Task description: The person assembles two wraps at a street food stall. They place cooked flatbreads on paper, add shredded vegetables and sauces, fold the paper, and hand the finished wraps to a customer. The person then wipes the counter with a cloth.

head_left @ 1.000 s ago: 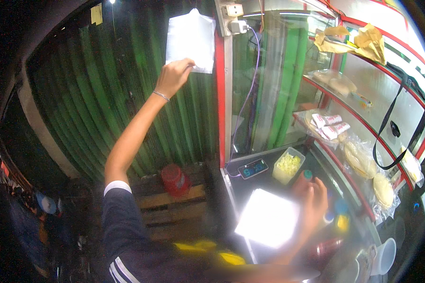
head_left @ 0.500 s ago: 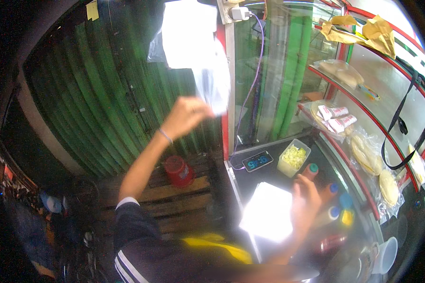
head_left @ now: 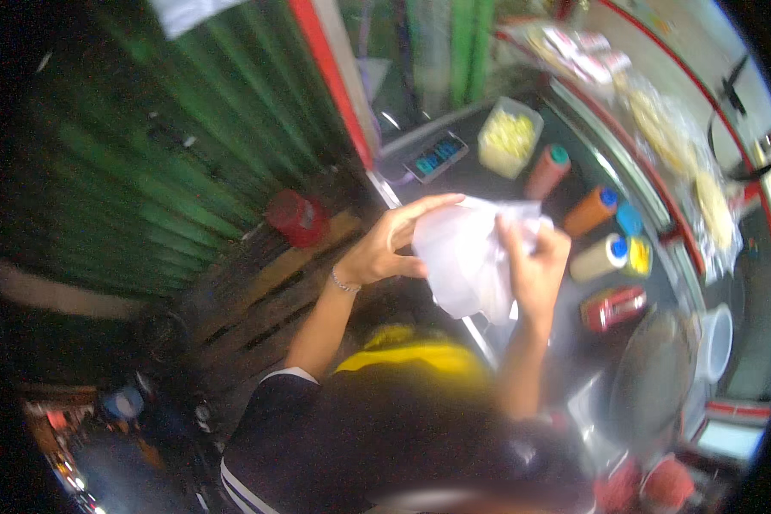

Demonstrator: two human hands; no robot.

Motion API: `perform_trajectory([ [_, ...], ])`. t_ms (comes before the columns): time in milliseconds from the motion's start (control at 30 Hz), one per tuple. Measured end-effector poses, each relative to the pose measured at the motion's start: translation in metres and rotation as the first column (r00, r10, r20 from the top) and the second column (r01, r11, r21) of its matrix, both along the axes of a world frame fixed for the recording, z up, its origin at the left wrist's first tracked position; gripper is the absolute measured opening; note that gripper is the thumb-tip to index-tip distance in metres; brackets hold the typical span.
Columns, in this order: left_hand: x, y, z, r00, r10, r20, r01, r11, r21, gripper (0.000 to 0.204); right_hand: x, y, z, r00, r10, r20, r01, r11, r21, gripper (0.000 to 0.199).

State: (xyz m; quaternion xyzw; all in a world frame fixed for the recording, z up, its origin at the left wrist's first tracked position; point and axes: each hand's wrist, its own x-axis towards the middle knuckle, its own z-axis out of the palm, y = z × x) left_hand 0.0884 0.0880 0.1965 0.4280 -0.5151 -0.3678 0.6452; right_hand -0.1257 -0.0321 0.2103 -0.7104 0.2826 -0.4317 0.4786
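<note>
**Both hands on a white plastic bag above the table**

The left hand (head_left: pixel 385 248) and right hand (head_left: pixel 535 265) hold a thin white plastic bag (head_left: pixel 467 257) between them — fingers of each closed on its edges. The bag hangs just over the near edge of the dark table (head_left: pixel 497 184). Beyond the bag stand squeeze bottles (head_left: pixel 587 210) and a tub of pale shreds (head_left: pixel 507 137) — a red cup (head_left: pixel 295 216) sits left of it.

A white translucent plastic bag (head_left: pixel 467 261) shows against a dark counter (head_left: pixel 522 193), beside orange and cream squeeze bottles (head_left: pixel 588 212) with blue caps, a red container (head_left: pixel 297 217) and green corrugated sheeting (head_left: pixel 188 128).
</note>
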Motion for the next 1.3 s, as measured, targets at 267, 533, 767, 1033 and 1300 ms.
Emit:
perform_trajectory([
  [267,-0.058,-0.029,-0.091,0.87,-0.064,-0.49,0.263,0.899,0.35,0.036,-0.017,-0.039,-0.047,0.838,-0.501,0.216,0.457,0.861,0.224,0.022],
  [533,-0.063,-0.052,-0.141,0.89,0.149,-0.432,0.086,0.874,0.479,0.021,-0.034,-0.027,-0.071,0.644,-0.733,-0.219,0.647,0.675,-0.356,0.03],
  [767,-0.042,-0.036,-0.155,0.903,0.113,-0.415,0.126,0.853,0.506,0.017,-0.039,0.017,-0.117,0.95,-0.107,-0.294,0.086,0.993,-0.084,0.016],
  [1033,0.011,-0.031,-0.14,0.939,-0.144,-0.311,0.243,0.92,0.309,0.054,-0.048,-0.037,-0.165,0.876,-0.297,-0.38,0.418,0.86,0.291,0.029],
  [1300,0.006,-0.068,-0.079,0.84,0.041,0.542,-0.288,0.879,0.38,0.031,-0.009,-0.041,-0.19,0.602,-0.331,-0.727,0.328,0.932,-0.153,0.062],
])
